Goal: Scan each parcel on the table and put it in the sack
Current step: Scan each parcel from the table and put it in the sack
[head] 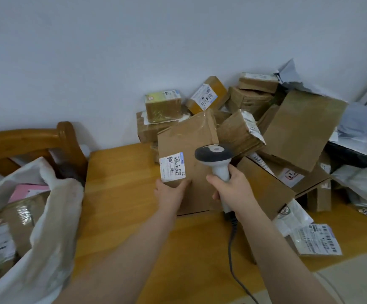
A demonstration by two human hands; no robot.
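A flat brown cardboard parcel with a white barcode label stands tilted up on the wooden table. My left hand grips its lower left corner, just below the label. My right hand grips the white handle of a barcode scanner, whose dark grey head is right in front of the parcel's face. The scanner's coiled cable hangs down past my right forearm. The white sack stands open at the table's left edge with several parcels inside.
A heap of brown boxes and grey and white mailer bags fills the table's back right against the wall. Flat labelled pouches lie at the right front edge. A wooden chair back stands behind the sack.
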